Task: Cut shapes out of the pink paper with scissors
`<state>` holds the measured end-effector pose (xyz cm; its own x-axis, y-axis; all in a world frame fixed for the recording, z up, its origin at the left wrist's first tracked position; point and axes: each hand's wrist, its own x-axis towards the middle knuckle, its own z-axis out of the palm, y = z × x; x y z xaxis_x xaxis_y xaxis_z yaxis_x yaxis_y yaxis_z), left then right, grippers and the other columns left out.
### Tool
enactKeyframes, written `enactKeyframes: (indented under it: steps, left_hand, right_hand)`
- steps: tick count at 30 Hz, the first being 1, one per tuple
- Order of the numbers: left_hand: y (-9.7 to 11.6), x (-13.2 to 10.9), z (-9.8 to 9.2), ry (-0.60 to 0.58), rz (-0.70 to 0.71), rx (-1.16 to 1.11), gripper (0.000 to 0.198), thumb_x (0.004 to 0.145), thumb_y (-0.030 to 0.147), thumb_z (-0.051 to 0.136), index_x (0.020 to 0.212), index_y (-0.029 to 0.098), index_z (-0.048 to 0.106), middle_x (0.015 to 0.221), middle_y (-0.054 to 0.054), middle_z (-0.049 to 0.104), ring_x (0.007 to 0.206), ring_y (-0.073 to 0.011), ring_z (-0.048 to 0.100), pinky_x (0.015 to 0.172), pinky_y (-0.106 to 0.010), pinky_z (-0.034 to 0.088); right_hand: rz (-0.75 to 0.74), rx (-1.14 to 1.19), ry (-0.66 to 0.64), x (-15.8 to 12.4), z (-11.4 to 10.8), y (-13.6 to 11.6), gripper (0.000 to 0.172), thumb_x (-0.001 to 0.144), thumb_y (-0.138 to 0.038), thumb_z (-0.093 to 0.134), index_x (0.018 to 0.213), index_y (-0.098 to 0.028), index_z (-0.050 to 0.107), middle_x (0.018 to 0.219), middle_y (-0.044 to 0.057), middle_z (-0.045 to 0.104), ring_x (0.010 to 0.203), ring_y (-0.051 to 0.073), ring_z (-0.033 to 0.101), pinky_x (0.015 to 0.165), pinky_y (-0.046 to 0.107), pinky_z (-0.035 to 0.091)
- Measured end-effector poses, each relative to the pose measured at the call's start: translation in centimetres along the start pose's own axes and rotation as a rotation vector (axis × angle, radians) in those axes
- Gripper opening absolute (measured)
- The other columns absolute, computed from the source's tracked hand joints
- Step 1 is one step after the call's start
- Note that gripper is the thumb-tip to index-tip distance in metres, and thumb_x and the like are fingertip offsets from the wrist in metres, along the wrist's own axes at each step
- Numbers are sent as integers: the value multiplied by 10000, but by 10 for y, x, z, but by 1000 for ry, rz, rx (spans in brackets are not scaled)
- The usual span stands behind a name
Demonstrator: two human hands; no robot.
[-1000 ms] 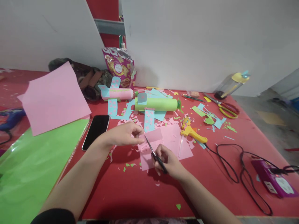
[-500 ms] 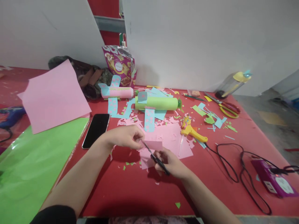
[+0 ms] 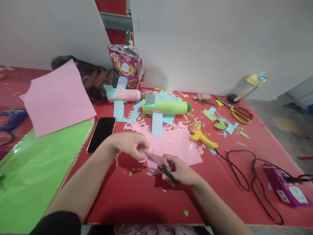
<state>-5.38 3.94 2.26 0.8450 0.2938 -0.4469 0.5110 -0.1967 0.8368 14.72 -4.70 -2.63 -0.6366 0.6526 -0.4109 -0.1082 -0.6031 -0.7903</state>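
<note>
Black-handled scissors [image 3: 169, 174] are gripped in my right hand [image 3: 181, 171], their blades pointing up and left to the fingertips of my left hand [image 3: 129, 143]. Those fingertips pinch a small piece of pink paper [image 3: 157, 158], which lies along the blades; how far the cut runs is hard to make out. Under and behind the hands is a larger pink sheet [image 3: 178, 140] scattered with pink scraps. Just beyond it rests a bottle wrapped in light green paper [image 3: 168, 107] with blue, pink-spotted flaps. Behind that is a similar pink-wrapped bottle [image 3: 127, 95].
A yellow glue gun [image 3: 205, 140] trails its black cord to a purple power strip [image 3: 286, 187] on the right. Red-and-yellow-handled scissors [image 3: 241, 114] and a clear bottle [image 3: 244, 88] stand farther back. Left are a phone [image 3: 101, 134], pink sheets [image 3: 60, 98] and a green sheet [image 3: 46, 173].
My left hand has moved slightly left and down. The pink paper between my hands has tilted and sits lower along the blades. My right hand still grips the scissors in nearly the same spot.
</note>
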Motion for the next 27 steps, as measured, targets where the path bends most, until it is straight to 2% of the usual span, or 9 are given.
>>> enactKeyframes:
  steps: [3, 9, 19, 27]
  left_hand:
    - [-2, 1, 0, -28, -9, 8, 154, 621, 201, 497, 500, 157, 412, 498, 38, 466, 472, -75, 376, 443, -195, 270]
    - [-9, 5, 0, -38, 5, 9, 176, 582, 163, 490, 472, 166, 352, 448, 60, 332, 443, -69, 293, 424, -201, 225]
    - [-9, 8, 0, -56, 28, -27, 199, 583, 164, 488, 473, 173, 323, 454, 58, 290, 442, -70, 259, 420, -214, 201]
    - [-12, 11, 2, -53, 49, -40, 209, 591, 155, 498, 464, 170, 332, 453, 53, 324, 440, -69, 261, 423, -217, 205]
  right_hand:
    - [24, -32, 14, -1, -1, -3, 445, 516, -228, 732, 601, -196, 297, 427, -100, 537, 251, 30, 423, 238, 109, 292]
    - [27, -112, 44, -2, -2, -7, 434, 519, -252, 722, 596, -195, 298, 414, -108, 529, 261, 16, 406, 254, 98, 266]
    - [-23, -222, 64, -2, -2, -7, 397, 565, -225, 690, 591, -200, 295, 398, -128, 433, 292, 20, 390, 304, 119, 236]
    - [-51, -285, 106, -2, -3, -7, 391, 557, -198, 683, 574, -198, 293, 428, -123, 386, 342, 17, 337, 331, 133, 235]
